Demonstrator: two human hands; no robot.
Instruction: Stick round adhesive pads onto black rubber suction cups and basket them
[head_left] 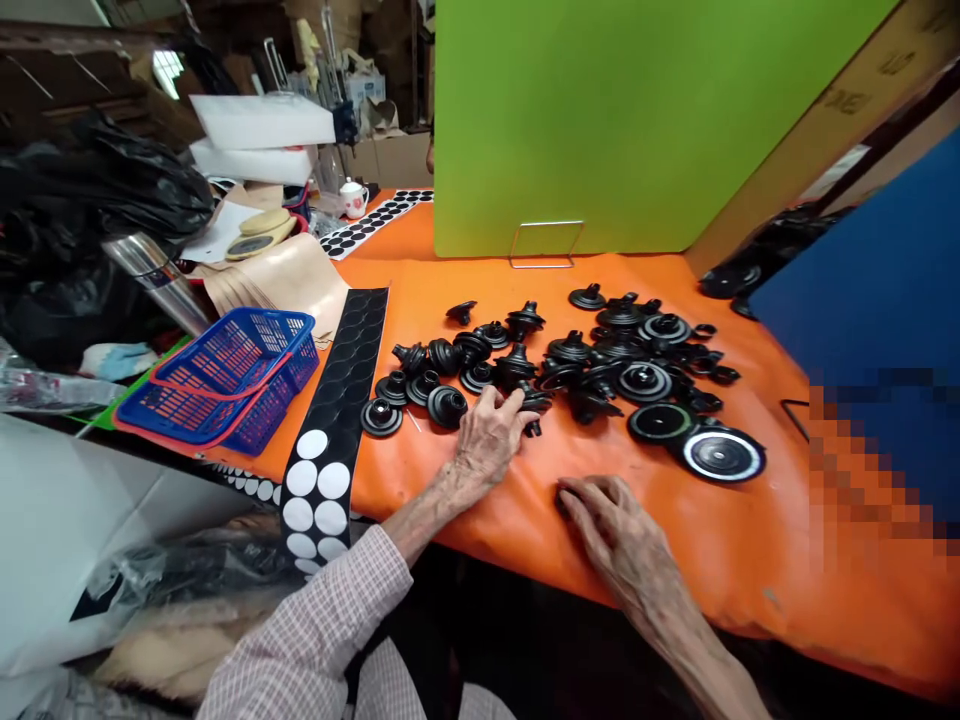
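Several black rubber parts [570, 365] lie scattered over the orange table cover [675, 540]. My left hand [491, 435] reaches into the near edge of the pile, its fingertips curled onto a small black piece [531, 402]. My right hand [611, 525] rests on the cover nearer to me, palm down, fingers bent and close together, with nothing visible in them. A row of cone-shaped parts [420, 385] lies just left of my left hand. Flat round discs [721, 453] sit at the right of the pile.
A black sheet with round cut-outs [337, 420] hangs over the table's near edge on the left. Stacked blue plastic baskets [232, 385] stand further left. A green board [622, 120] stands upright behind the pile. Black bags and clutter fill the far left.
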